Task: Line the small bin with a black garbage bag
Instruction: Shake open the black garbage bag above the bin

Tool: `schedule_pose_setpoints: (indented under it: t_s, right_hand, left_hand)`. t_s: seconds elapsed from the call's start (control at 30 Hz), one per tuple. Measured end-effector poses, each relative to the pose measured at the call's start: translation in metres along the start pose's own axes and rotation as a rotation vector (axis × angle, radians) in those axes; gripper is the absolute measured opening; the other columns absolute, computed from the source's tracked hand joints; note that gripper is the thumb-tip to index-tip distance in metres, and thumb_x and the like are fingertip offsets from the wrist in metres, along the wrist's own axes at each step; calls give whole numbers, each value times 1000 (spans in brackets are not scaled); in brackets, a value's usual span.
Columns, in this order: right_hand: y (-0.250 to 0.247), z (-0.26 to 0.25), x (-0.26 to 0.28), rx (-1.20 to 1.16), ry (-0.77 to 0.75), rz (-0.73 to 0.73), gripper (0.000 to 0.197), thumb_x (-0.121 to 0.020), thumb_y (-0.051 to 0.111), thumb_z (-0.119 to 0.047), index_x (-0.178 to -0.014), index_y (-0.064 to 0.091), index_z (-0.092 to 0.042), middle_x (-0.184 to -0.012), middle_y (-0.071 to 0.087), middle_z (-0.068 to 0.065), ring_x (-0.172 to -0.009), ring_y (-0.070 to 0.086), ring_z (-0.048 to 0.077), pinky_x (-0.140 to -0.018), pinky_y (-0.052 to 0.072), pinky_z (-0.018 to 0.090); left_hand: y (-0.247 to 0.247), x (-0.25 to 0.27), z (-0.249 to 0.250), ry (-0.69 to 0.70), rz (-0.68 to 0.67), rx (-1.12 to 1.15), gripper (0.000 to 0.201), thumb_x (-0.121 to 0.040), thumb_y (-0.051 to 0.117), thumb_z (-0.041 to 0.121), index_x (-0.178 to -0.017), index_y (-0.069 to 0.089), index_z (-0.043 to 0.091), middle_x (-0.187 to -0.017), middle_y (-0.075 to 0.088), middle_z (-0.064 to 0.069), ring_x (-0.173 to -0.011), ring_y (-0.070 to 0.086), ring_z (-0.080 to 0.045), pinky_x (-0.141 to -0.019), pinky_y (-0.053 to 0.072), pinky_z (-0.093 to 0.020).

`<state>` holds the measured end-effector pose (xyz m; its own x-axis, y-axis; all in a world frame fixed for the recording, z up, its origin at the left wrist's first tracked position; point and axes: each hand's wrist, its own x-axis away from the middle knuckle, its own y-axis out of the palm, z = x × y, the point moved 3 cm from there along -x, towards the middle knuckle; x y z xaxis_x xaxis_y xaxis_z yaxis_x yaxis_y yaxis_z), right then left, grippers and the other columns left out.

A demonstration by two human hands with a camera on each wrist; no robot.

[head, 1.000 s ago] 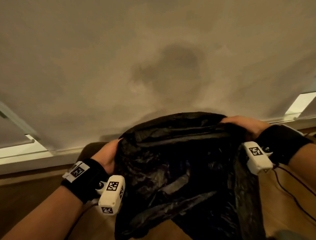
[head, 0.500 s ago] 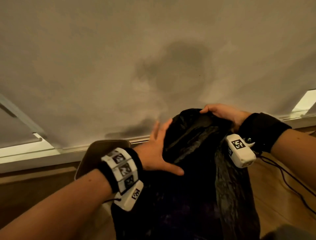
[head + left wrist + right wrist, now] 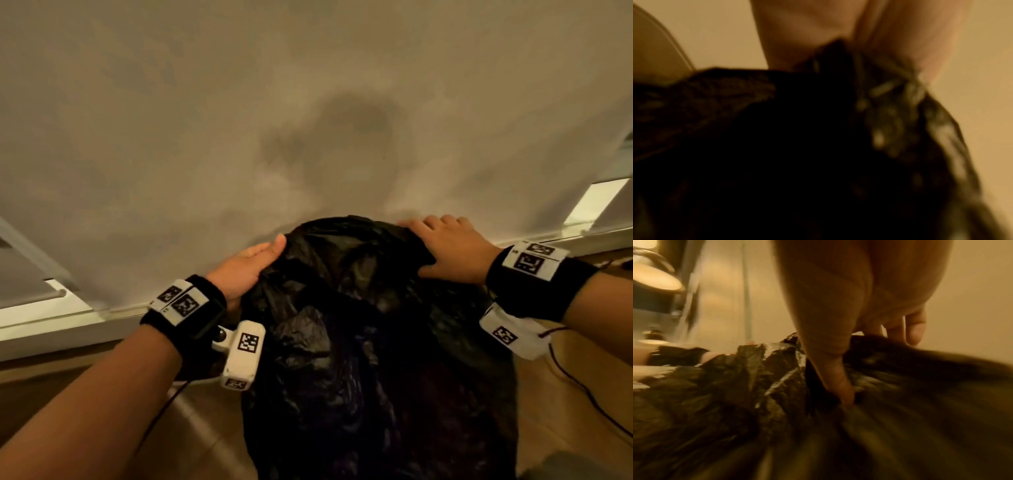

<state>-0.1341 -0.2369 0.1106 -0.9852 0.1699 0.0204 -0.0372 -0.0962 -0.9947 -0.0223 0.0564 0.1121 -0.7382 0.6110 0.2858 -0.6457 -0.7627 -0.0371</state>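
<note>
My left hand [image 3: 245, 270] pinched the near-left rim of the crinkled black plastic garbage bag [image 3: 376, 342] between thumb and fingers. My right hand [image 3: 448, 250] clasped the opposite rim, fingers draped over its far side, thumb pressed into the film. The bag stretched between both grips and hung below them, over the brown wooden floor [image 3: 565, 411].

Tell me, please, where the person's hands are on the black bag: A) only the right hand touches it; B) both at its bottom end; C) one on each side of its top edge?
C: in the head view the left hand and the right hand hold the black garbage bag at opposite sides of its top edge.
</note>
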Motion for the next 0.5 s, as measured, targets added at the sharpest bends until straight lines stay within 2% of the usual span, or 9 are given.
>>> schedule_pose_setpoints:
  t_s: [0.07, 0.1, 0.17, 0.23, 0.27, 0.33, 0.4, 0.47, 0.5]
  right_hand:
    - [14, 24, -5, -179, 122, -165, 41, -88, 56, -44, -120, 61, -20, -112, 64, 11, -101, 58, 32, -90, 45, 40]
    - [22, 33, -6, -355, 149, -285, 34, -92, 56, -40, -108, 69, -14, -105, 68, 12, -94, 62, 32, -86, 48, 39]
    - [18, 43, -5, -810, 198, -362, 32, -93, 58, -33, -94, 73, -4, -97, 72, 18, -82, 67, 32, -76, 50, 33]
    - [-9, 49, -6, -1247, 238, -261, 39, -91, 57, -30, -103, 68, 5, -104, 70, 22, -78, 68, 26, -72, 54, 29]
    - [-24, 50, -6, -1364, 212, -244, 43, -88, 57, -33, -109, 66, 3, -109, 70, 19, -82, 70, 22, -75, 56, 29]
    - [-47, 43, -6, -1277, 121, -320, 41, -83, 60, -36, -110, 67, -6, -106, 74, 9, -90, 71, 17, -81, 56, 26]
    - [-49, 36, -4, -1081, 102, -402, 29, -84, 66, -27, -104, 70, -7, -101, 75, 8, -90, 72, 19, -82, 55, 27]
    - [-42, 35, -7, -1057, 176, -335, 21, -88, 65, -22, -101, 71, -7, -100, 75, 11, -87, 71, 22, -81, 55, 31]
    - [-40, 35, -9, -1110, 216, -268, 18, -90, 63, -22, -101, 71, -9, -100, 75, 10, -87, 71, 23, -80, 55, 32]
  left_hand:
    - [-11, 1, 6, 9, 52, 76, 38, -97, 40, 41, -106, 67, 17, -101, 75, -3, -92, 71, -13, -80, 57, -24]
    - [-17, 2, 6, 9, 76, 89, 40, -96, 39, 45, -107, 67, 19, -104, 74, -3, -95, 70, -13, -82, 57, -25]
    - [-28, 2, 6, 15, 107, 133, 44, -95, 37, 50, -109, 66, 21, -108, 73, -3, -98, 69, -15, -82, 57, -27]
    - [-34, 3, 11, 43, 123, 231, 44, -95, 35, 52, -110, 65, 23, -105, 74, -2, -96, 70, -15, -74, 59, -26]
    - [-36, 3, 14, 58, 131, 288, 43, -95, 35, 51, -111, 64, 24, -104, 74, -2, -94, 71, -15, -70, 59, -27]
    - [-41, 0, 19, 72, 163, 363, 43, -96, 35, 51, -116, 62, 25, -107, 73, -2, -96, 70, -16, -68, 59, -27]
    - [-44, -2, 22, 89, 232, 348, 41, -97, 40, 45, -127, 56, 22, -116, 68, -3, -103, 66, -17, -68, 59, -27]
    - [-49, -5, 23, 136, 359, 275, 37, -98, 48, 34, -132, 46, 19, -118, 64, -8, -98, 65, -20, -65, 57, -30]
    - [-50, -5, 24, 167, 413, 215, 33, -97, 50, 28, -128, 41, 22, -114, 62, -11, -92, 65, -20, -63, 55, -31]
